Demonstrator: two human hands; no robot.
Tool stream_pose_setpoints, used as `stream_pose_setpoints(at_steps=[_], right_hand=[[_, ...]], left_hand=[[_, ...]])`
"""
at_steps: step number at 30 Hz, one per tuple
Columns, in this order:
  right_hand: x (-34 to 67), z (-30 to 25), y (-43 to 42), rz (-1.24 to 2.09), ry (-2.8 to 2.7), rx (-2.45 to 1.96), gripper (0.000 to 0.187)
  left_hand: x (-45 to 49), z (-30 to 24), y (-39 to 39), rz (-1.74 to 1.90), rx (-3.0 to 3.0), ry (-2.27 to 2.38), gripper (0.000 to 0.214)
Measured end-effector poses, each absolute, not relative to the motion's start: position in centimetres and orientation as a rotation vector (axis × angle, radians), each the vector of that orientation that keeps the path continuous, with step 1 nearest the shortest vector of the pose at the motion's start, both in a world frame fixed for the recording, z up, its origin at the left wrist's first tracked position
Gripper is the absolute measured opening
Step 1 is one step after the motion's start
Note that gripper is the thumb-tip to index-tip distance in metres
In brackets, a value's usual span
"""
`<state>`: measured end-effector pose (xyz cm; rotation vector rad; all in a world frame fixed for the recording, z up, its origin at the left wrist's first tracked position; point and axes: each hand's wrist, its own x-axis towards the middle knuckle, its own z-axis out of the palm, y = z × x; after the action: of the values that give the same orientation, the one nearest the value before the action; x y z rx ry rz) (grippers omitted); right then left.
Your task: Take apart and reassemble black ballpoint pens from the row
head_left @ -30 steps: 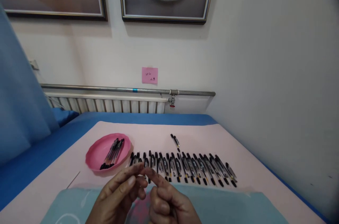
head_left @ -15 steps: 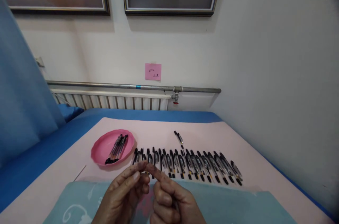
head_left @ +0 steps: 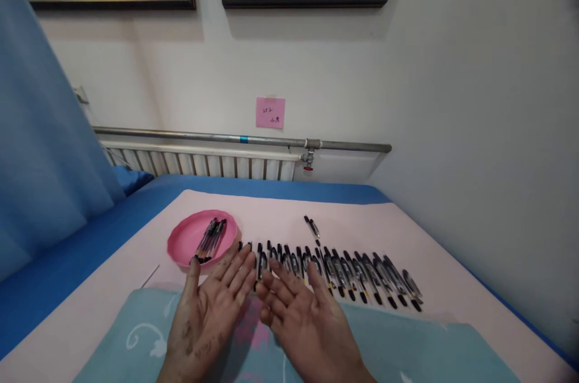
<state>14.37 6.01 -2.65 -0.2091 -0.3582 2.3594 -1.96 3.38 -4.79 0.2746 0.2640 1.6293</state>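
Observation:
Palm up, my left hand (head_left: 208, 310) is open with its fingers stretched out, and dark smudges mark its palm and fingers. My right hand (head_left: 307, 319) is also turned palm up beside it, fingers apart, with nothing in it. Both are over the teal patterned cloth (head_left: 389, 335), just in front of a long row of black-capped pens (head_left: 353, 277). The hands hide part of the row's left end. A pink dish (head_left: 181, 244) with several pens (head_left: 211, 239) lying in it stands beyond my left hand.
A few pen pieces (head_left: 312, 229) lie behind the row on the pale pink sheet (head_left: 271, 205). Left of the cloth is a thin stick-like piece (head_left: 151, 275). Behind the table are a radiator (head_left: 217, 164) and a pipe (head_left: 348, 146). A blue curtain (head_left: 49, 129) hangs at left.
My hands were together with the fingertips touching; now they have parted and turned palm up with the fingers spread. The view has tilted slightly down and shifted left.

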Motion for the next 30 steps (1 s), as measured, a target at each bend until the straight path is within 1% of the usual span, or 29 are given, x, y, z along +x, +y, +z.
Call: stream_pose_setpoints(at_steps=[7, 12, 14, 17, 20, 23, 27, 30], right_hand=[[14.8, -3.6, 7.0, 2.344, -0.357, -0.148, 0.057], [15.3, -3.1, 7.5, 2.288, -0.407, -0.203, 0.057], [16.2, -2.0, 8.1, 2.214, -0.461, -0.249, 0.054], [18.1, 0.3, 9.9, 2.007, -0.512, -0.349, 0.046], [20.0, 2.6, 12.7, 1.800, -0.472, -0.449, 0.036], [20.8, 4.2, 15.5, 1.678, -0.472, -0.480, 0.028], [20.1, 4.7, 18.9, 1.570, -0.567, -0.498, 0.016], [19.6, 2.9, 21.5, 1.387, -0.699, -0.539, 0.017]], left_hand=[[-2.0, -5.5, 3.5, 1.599, 0.227, 0.093, 0.076], [-2.1, -5.2, 4.1, 1.616, 0.246, 0.162, 0.075], [-2.2, -4.0, 5.0, 1.610, 0.246, 0.236, 0.068], [-2.2, -1.0, 6.9, 1.598, 0.228, 0.362, 0.045], [-1.8, 2.3, 9.5, 1.644, 0.254, 0.391, 0.035], [-0.9, 4.3, 12.4, 1.697, 0.315, 0.380, 0.027], [0.5, 3.6, 16.4, 1.747, 0.365, 0.415, 0.021], [1.3, 0.8, 18.8, 1.732, 0.373, 0.547, 0.019]])
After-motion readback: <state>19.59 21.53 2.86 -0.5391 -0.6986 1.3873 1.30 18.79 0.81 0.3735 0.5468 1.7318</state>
